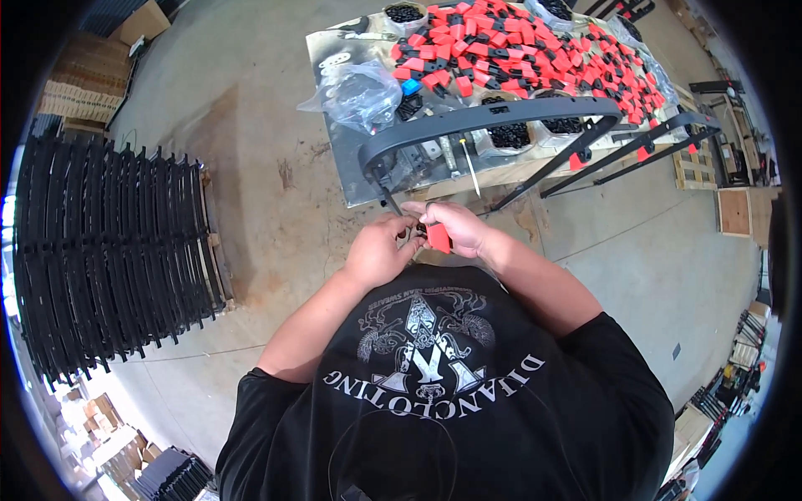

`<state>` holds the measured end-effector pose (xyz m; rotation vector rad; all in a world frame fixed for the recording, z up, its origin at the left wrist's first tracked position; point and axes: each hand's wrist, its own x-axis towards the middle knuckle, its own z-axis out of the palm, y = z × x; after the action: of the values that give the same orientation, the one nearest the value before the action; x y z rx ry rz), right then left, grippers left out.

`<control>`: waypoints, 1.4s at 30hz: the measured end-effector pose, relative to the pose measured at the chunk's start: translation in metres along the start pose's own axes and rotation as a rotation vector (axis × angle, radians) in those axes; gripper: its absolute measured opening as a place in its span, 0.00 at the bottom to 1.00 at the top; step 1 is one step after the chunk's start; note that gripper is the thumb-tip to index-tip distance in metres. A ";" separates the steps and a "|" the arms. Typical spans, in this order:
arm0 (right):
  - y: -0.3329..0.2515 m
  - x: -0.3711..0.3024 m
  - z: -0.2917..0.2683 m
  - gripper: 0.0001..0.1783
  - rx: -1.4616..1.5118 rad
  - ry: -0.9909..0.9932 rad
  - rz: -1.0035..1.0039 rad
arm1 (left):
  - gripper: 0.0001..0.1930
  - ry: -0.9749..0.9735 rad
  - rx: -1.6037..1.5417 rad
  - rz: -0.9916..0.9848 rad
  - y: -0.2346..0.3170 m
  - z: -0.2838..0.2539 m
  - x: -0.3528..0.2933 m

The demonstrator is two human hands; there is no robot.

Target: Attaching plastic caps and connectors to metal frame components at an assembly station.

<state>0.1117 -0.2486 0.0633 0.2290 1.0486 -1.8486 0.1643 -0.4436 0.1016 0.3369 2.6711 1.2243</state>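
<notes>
Close in front of my body, both hands meet at the near end of a dark grey curved metal frame (pixel 493 113). My right hand (pixel 461 227) is closed on a red-and-black plastic piece (pixel 439 238), its red part facing down toward me. My left hand (pixel 378 250) is closed beside it, thumb and fingers pinched together around something small and dark that I cannot make out. The frame's near bar runs down to my fingertips, which hide its end. Farther along, a similar red piece (pixel 578 160) sits on the frame's other leg.
A worktable (pixel 334 159) bears a heap of red-and-black pieces (pixel 501 46), a clear plastic bag (pixel 355 93) and tubs of small black parts (pixel 505 135). A second black frame (pixel 652 138) leans on its right. Black frames (pixel 117 250) are stacked at left, near cardboard boxes (pixel 88 79).
</notes>
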 end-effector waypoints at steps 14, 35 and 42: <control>0.022 0.051 0.017 0.14 -0.348 0.228 0.124 | 0.06 0.200 -0.704 -0.443 -0.086 0.009 -0.031; 0.066 0.086 0.015 0.22 -0.417 0.162 -0.208 | 0.06 0.181 -1.367 -0.581 -0.121 0.011 0.002; 0.058 0.076 0.016 0.22 -0.428 0.199 -0.197 | 0.06 0.186 -1.363 -0.568 -0.124 0.012 -0.002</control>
<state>0.1236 -0.3193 -0.0022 0.0560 1.6252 -1.7448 0.1538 -0.5145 -0.0010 -0.6853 1.2591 2.4084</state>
